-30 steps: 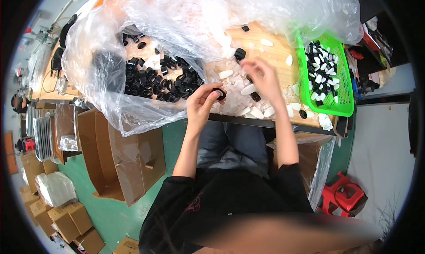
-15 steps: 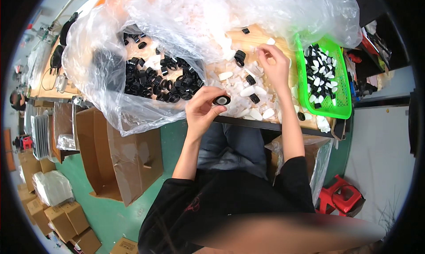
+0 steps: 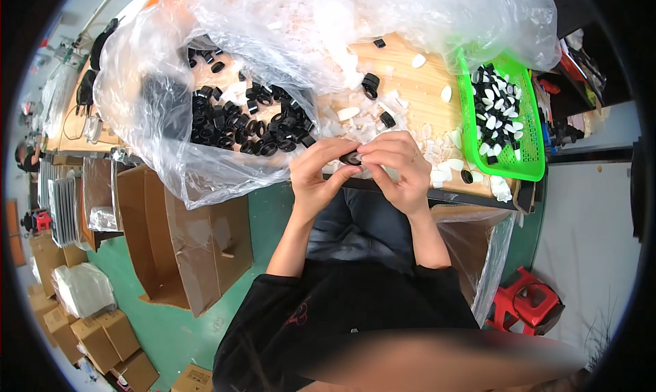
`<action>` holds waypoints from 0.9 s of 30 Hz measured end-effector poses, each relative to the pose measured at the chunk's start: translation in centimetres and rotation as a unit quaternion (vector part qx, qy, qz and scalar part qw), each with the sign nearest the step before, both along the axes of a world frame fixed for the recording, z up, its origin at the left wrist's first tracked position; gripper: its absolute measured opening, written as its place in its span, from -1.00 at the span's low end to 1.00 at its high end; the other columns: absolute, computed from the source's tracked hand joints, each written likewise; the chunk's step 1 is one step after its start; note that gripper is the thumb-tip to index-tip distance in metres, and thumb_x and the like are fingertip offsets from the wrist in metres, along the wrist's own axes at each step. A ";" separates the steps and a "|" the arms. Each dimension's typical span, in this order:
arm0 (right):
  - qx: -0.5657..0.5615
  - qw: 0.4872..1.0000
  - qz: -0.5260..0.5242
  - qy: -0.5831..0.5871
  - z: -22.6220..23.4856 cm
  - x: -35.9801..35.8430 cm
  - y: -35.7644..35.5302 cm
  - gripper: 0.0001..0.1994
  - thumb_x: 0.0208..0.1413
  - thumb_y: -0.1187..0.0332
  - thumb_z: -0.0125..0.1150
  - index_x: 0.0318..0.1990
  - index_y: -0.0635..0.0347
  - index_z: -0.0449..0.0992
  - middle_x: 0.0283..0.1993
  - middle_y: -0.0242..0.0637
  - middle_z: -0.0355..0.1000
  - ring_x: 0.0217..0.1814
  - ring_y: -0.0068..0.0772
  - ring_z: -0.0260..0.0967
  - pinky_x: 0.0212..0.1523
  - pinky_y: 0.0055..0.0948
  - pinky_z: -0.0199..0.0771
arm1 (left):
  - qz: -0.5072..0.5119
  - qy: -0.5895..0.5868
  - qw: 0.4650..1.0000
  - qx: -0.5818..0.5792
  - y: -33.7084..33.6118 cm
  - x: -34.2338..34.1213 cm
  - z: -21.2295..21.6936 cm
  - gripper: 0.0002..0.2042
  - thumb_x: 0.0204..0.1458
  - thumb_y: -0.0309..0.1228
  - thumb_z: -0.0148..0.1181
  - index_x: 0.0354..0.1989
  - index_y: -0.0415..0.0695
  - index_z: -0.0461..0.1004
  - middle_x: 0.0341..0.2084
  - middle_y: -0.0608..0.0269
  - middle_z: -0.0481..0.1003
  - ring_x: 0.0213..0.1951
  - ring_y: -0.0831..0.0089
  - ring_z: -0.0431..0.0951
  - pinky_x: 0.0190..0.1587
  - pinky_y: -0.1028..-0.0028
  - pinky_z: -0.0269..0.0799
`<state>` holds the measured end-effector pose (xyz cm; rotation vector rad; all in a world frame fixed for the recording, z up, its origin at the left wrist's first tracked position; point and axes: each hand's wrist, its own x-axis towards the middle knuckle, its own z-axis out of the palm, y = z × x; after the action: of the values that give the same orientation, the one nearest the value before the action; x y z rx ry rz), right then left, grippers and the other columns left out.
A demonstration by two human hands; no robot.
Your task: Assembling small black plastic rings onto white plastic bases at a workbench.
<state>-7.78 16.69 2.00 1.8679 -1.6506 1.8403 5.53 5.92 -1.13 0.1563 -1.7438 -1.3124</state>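
A dark, rounded ring (image 3: 351,159) sits between the two hands, just over the near edge of the wooden table (image 3: 403,49). The left hand (image 3: 318,175) pinches it between thumb and forefinger; the right hand (image 3: 400,170) brings its bunched fingertips against the other side, the gap between thumb and fingers narrow. Whether those right fingertips also grip a small part of their own is too hidden to tell.

To the left, a wide bag (image 3: 123,84) of thin, crinkled clear film lies open around a heap of black rings (image 3: 256,129), smooth and slightly glossy. Around and beyond the hands are scattered smooth white ovals (image 3: 349,113) and translucent, flake-like scraps (image 3: 335,124) — with a short black stack (image 3: 370,86) of rings among them. On the right, a bright green basket (image 3: 512,172) of perforated plastic holds mixed black and white pieces. Pale wood grain shows on the bare part of the table.

Below the table stands an open box (image 3: 212,255) of brown corrugated cardboard, on a smooth green floor (image 3: 150,330). A small red motif (image 3: 298,315) marks the black shirt (image 3: 383,296), and dark print — too small to make out — shows on a carton (image 3: 195,378) at the lower edge.
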 end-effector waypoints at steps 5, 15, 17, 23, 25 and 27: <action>0.016 0.997 -0.050 0.059 0.1 0.4 0.2 -0.85 -0.07 0.56 0.31 -0.30 0.18 0.60 -0.17 -0.28 0.50 -0.12 -0.19 0.40 -0.15 -0.33 0.43 | -0.002 -0.009 1.000 -0.001 0.2 0.1 0.1 -0.63 -0.18 -0.58 0.43 -0.14 -0.39 0.54 -0.23 -0.01 0.56 -0.18 0.28 0.56 -0.10 0.40 0.45; 0.142 0.985 -0.012 -0.097 -1.1 -1.6 1.3 -0.87 0.06 0.54 0.18 -0.24 0.23 0.59 -0.15 -0.24 0.48 -0.21 -0.31 0.40 -0.17 -0.41 0.42 | -0.006 -0.073 0.997 -0.011 -0.1 1.4 -1.1 -0.70 -0.15 -0.63 0.38 -0.17 -0.36 0.54 -0.20 0.01 0.54 -0.14 0.27 0.56 -0.09 0.39 0.50; 0.210 0.966 -0.096 -0.114 -2.5 -5.2 1.4 -0.87 0.09 0.55 0.15 -0.21 0.27 0.56 -0.20 -0.23 0.48 -0.29 -0.34 0.42 -0.21 -0.45 0.43 | 0.006 -0.097 0.995 0.037 -0.1 2.0 -1.3 -0.71 -0.16 -0.66 0.36 -0.19 -0.34 0.54 -0.19 0.02 0.54 -0.15 0.25 0.56 -0.06 0.39 0.47; 0.315 0.932 -0.179 -0.022 -4.4 -10.6 0.6 -0.91 0.14 0.48 0.11 -0.26 0.27 0.51 -0.28 -0.15 0.46 -0.28 -0.18 0.45 -0.25 -0.35 0.43 | 0.089 -0.143 0.985 -0.041 -0.7 2.1 -0.9 -0.72 -0.17 -0.62 0.37 -0.21 -0.29 0.55 -0.26 0.12 0.56 -0.19 0.33 0.53 -0.09 0.47 0.38; 0.315 0.937 -0.152 -0.004 -4.5 -10.4 0.2 -0.91 0.14 0.47 0.11 -0.26 0.27 0.50 -0.29 -0.13 0.45 -0.28 -0.17 0.45 -0.24 -0.34 0.43 | 0.106 -0.152 0.981 -0.056 -0.7 2.0 -0.9 -0.72 -0.17 -0.61 0.37 -0.21 -0.28 0.55 -0.31 0.15 0.55 -0.23 0.36 0.51 -0.13 0.48 0.37; 0.296 0.945 -0.135 -0.029 -3.9 -9.5 -0.6 -0.90 0.13 0.48 0.10 -0.24 0.28 0.50 -0.30 -0.12 0.45 -0.27 -0.14 0.44 -0.22 -0.34 0.43 | 0.119 -0.163 0.978 -0.049 -0.6 2.0 -0.7 -0.70 -0.17 -0.59 0.38 -0.19 -0.27 0.56 -0.42 0.23 0.49 -0.35 0.42 0.43 -0.22 0.50 0.33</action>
<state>-17.30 16.08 -1.87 1.6278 -2.5453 1.3970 7.48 5.33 -1.86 0.5330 -1.9880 -1.0654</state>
